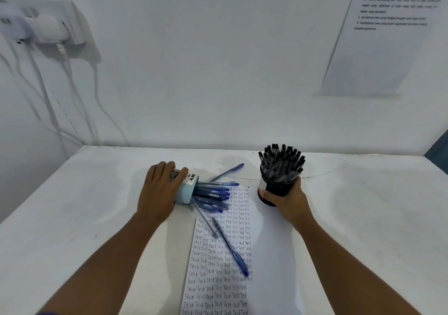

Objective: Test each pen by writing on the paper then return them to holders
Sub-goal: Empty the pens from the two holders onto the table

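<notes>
We are tipping the light-blue holder [185, 190] with our left hand [158, 191] curled around it, spilling blue pens [213, 193] onto the test paper [225, 254]. Our right hand [286, 202] is gripping the upright black holder [275, 188] of black pens [282, 162] at the right. We should be pouring slowly, keeping pens from rolling off the white table [363, 217].

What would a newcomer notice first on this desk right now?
Probably the light blue holder lying tipped under the left hand, blue pens spilling onto the paper covered in "Test". At right, the right hand holds an upright black holder packed with black pens.
</notes>
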